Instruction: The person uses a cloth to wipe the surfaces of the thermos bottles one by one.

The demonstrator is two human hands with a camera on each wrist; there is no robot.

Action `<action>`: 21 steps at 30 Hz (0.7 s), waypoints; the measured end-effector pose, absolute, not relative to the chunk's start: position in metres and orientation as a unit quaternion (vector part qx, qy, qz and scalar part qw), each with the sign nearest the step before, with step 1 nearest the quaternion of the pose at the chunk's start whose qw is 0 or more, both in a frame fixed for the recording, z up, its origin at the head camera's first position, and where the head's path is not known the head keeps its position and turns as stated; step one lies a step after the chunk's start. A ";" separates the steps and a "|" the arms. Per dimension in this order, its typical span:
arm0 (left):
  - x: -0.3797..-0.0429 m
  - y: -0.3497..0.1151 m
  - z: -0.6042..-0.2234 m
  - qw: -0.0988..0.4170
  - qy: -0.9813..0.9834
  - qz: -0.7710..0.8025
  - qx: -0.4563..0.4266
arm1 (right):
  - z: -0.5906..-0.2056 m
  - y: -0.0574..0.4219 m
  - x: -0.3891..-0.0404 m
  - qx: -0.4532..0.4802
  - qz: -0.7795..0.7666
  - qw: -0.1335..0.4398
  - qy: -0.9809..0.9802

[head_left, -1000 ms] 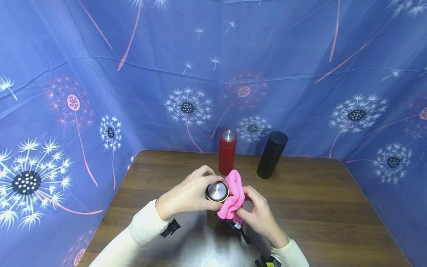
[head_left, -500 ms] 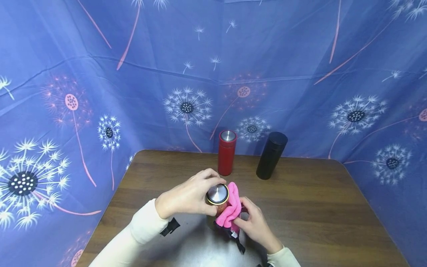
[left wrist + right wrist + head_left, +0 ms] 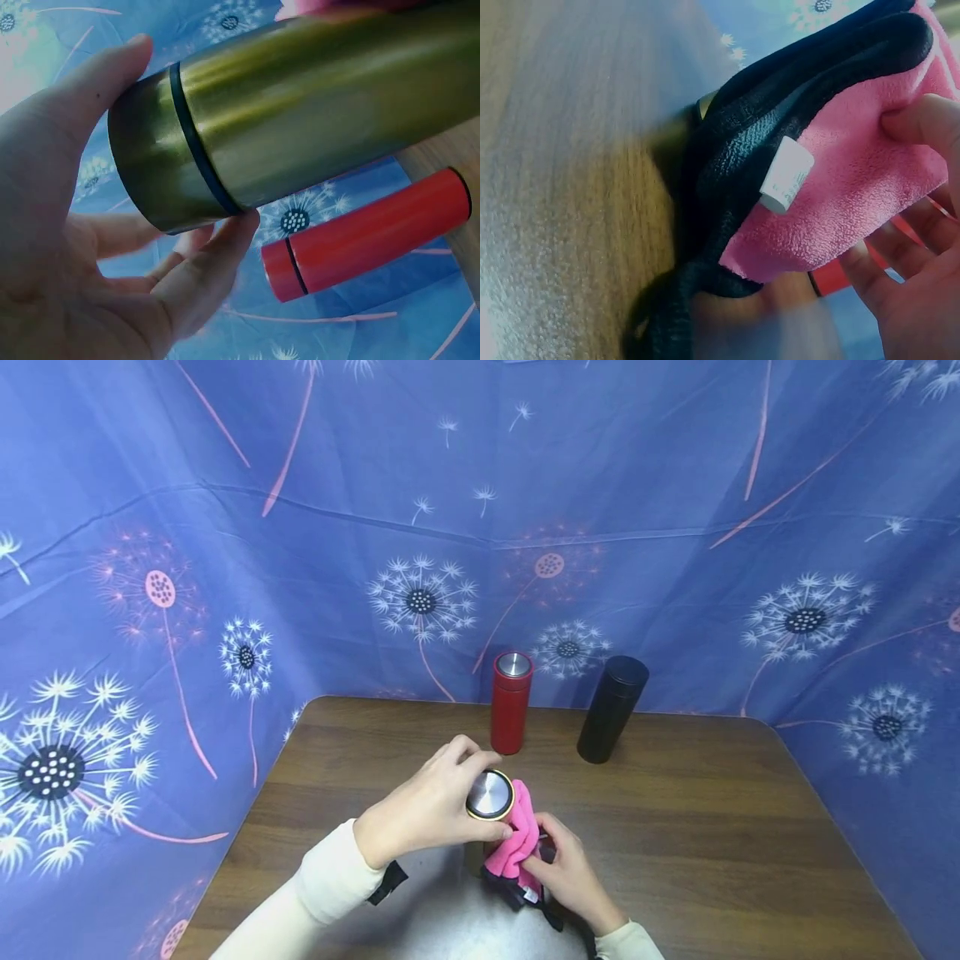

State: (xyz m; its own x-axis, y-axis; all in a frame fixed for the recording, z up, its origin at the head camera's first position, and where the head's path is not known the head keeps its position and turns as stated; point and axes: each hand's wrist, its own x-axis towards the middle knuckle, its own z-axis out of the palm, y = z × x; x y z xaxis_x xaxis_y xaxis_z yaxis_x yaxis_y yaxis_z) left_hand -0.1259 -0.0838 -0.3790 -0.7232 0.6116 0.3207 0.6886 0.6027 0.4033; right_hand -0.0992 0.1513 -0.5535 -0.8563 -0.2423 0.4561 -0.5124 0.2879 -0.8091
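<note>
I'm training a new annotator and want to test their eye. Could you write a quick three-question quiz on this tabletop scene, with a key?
1. True or false: in the head view, the black bottle stands to the right of the red bottle.

2. What does the right grip hold?
A) the red bottle
B) the pink cloth
C) the black bottle

3. Fill in: the left grip holds the ____ at its lid end.

Key: 1. True. 2. B. 3. gold bottle.
</note>
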 end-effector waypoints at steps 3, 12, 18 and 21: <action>-0.123 -0.083 -0.380 0.085 -0.910 -0.237 -0.329 | -0.551 0.150 -0.098 0.235 0.540 0.134 -0.797; -0.129 -0.086 -0.379 0.076 -0.895 -0.263 -0.351 | -0.482 0.140 -0.090 0.266 0.527 0.174 -0.789; -0.136 -0.090 -0.381 0.062 -0.881 -0.290 -0.369 | -0.475 0.150 -0.104 0.269 0.533 0.178 -0.782; -0.139 -0.094 -0.380 0.036 -0.871 -0.300 -0.387 | -0.470 0.153 -0.108 0.278 0.546 0.175 -0.771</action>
State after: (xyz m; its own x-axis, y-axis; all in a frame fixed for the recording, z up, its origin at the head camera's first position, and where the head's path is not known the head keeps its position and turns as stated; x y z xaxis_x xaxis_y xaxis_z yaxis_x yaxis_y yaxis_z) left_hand -0.1390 -0.0939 -0.3797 -0.6975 0.6532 0.2946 0.6959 0.5196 0.4957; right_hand -0.1081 0.1526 -0.4699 -0.7834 -0.2377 0.5743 -0.6206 0.2491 -0.7435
